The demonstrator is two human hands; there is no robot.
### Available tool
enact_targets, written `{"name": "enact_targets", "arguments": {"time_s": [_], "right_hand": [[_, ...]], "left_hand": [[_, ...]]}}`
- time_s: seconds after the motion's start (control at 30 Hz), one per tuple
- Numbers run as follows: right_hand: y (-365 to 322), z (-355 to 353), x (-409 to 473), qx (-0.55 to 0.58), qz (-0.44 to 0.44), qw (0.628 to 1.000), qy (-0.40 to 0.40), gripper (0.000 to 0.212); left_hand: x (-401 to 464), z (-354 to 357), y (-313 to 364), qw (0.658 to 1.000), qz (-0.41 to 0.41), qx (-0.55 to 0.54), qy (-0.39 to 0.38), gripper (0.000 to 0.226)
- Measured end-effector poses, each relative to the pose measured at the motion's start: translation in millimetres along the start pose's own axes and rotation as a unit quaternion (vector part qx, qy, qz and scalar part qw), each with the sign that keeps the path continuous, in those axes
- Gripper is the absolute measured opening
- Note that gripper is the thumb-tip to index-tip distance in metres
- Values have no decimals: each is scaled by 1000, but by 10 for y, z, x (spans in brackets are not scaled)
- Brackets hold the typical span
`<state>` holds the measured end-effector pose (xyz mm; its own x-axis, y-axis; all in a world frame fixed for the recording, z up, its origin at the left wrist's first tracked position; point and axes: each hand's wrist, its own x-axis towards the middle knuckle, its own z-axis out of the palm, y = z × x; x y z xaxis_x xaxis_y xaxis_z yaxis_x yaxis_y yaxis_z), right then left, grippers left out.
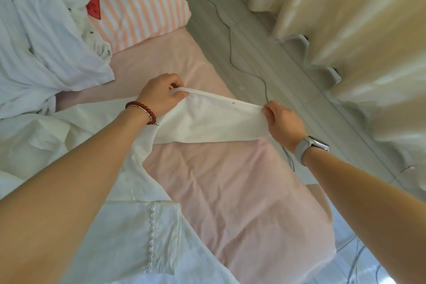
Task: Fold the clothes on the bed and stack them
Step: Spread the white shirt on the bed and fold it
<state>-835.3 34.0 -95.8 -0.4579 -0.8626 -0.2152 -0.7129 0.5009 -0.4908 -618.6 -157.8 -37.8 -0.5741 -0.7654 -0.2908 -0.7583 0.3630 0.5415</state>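
Observation:
A cream-white garment [207,120] is stretched in the air above the pink bed sheet [230,191]. My left hand [161,94], with a red bead bracelet at the wrist, pinches its upper edge at the left end. My right hand [283,122], with a grey watch at the wrist, pinches the same edge at the right end. The rest of the garment trails down under my left forearm to a lace-trimmed part [152,237] lying flat on the bed. A heap of pale blue-white clothes [46,48] lies at the upper left.
A pink-and-white striped pillow [143,7] with a strawberry print lies at the head of the bed. A grey floor strip with a thin cable [230,37] runs along the bed's right side. Cream curtains [345,18] hang at the right.

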Motion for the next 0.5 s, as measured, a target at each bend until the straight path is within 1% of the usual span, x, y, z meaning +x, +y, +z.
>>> {"name": "enact_targets", "arguments": {"time_s": [0.07,0.13,0.2,0.23,0.27,0.3,0.37,0.4,0.47,0.5], "right_hand": [[-63,-149,59,-26,-19,998,55,24],[-137,-304,150,-65,-50,991,108,26],[-203,-440,203,-81,-72,984,142,27],[-232,-495,204,-83,-79,982,149,27],[-262,-541,184,-87,-82,982,146,27],[-289,-570,142,-97,-85,983,130,28],[-347,-574,28,-123,-99,985,74,31],[-378,-571,-45,-127,-96,986,54,32],[-456,-571,-243,-85,-87,990,68,31],[-485,-561,-361,-59,-108,989,83,31]], "left_hand": [[-1,-65,60,999,10,-11,34,7],[-25,-112,125,996,28,0,85,9],[-84,-124,158,988,53,38,143,11],[-115,-117,160,983,62,67,158,11],[-140,-108,150,981,61,101,155,10],[-163,-94,135,981,46,133,136,13],[-233,-60,78,983,-8,160,91,33],[-295,-48,50,984,-32,152,87,41],[-488,3,-20,983,-62,133,108,47],[-606,43,-63,982,-70,135,109,49]]}}
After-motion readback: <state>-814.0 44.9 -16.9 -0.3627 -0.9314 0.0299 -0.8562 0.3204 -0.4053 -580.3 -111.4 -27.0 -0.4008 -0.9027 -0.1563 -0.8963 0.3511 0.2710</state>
